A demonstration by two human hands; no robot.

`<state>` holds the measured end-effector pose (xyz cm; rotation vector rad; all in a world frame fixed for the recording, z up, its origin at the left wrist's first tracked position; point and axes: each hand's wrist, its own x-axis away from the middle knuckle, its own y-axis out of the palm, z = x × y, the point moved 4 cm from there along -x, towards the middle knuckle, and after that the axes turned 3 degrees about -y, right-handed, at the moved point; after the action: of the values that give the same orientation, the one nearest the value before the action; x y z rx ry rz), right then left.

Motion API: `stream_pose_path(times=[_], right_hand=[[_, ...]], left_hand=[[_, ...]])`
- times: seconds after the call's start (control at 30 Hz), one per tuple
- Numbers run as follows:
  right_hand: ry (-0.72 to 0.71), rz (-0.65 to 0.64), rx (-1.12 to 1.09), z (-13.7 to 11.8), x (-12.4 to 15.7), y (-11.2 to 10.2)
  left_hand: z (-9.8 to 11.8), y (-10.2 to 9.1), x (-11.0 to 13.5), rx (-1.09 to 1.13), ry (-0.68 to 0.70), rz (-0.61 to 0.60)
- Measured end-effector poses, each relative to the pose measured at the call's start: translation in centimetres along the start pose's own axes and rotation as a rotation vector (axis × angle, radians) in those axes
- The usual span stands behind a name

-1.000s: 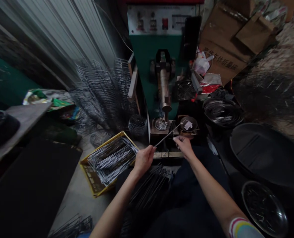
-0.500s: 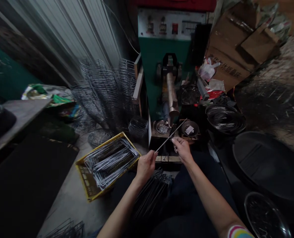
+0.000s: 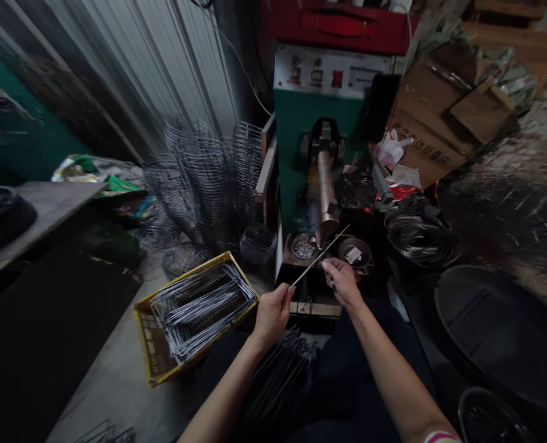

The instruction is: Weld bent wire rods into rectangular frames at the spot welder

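Grips the lower end of the wire rod [image 3: 318,261] in the clenched left hand [image 3: 273,311], just below frame centre at 6 o'clock. Points the rod toward 1 o'clock, tip near the green machine [image 3: 301,129]. Holds the right hand [image 3: 342,280] curled closed just under mid-rod; contact with the rod not discernible. Yellow crate [image 3: 146,329] at 8 o'clock.
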<state>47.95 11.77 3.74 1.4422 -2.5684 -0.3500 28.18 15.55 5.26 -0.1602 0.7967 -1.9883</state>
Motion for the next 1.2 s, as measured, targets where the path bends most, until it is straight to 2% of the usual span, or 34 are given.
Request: stream_pose_path(times=[0.73, 1.0, 1.2], right_hand=[[-0.021, -0.010, -0.035, -0.9, -1.7, 0.3], [-0.009, 0.002, -0.045, -1.0, -1.9, 0.5], [-0.021, 0.006, 0.057, -1.2, -1.7, -0.3]], left_hand=[[0.3, 0.3, -1.6, 0.035, -0.021, 0.029], [0.8, -0.3, -2.0, 0.055, 0.009, 0.013], [0.9, 0.6, -1.6, -0.013, 0.028, 0.037]])
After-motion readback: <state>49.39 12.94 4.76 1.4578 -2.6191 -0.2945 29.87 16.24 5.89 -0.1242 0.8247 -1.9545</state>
